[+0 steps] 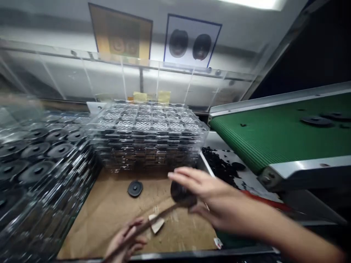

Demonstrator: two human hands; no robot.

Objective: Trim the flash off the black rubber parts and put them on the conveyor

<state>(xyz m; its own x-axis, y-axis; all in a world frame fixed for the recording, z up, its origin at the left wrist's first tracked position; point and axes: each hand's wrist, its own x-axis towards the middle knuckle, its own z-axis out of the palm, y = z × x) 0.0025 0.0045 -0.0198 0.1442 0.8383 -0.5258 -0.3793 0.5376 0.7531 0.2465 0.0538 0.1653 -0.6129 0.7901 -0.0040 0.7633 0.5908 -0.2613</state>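
Observation:
Over the right half of the brown board (90, 226), my right hand (205, 190) grips a black round disc-like part (179, 195), its fingers over the top and the thumb below. Motion blurs both hand and part. Near the board's front edge is my left hand (127, 239), fingers loosely curled and apart, with no part visible in them. A blurred dark strip (161, 213) crosses in front of that hand up to the black part; I cannot tell whether it is held. Another black disc (135, 188) lies flat on the board, and a small pale wedge-shaped piece (157, 224) lies between the hands.
Stacked clear plastic trays (148, 124) stand at the back. On the left, more trays hold several black discs (37, 171). A green conveyor belt (274, 131) with black parts slopes in from the right, above a heap of black scraps (219, 164). Two picture sheets hang behind.

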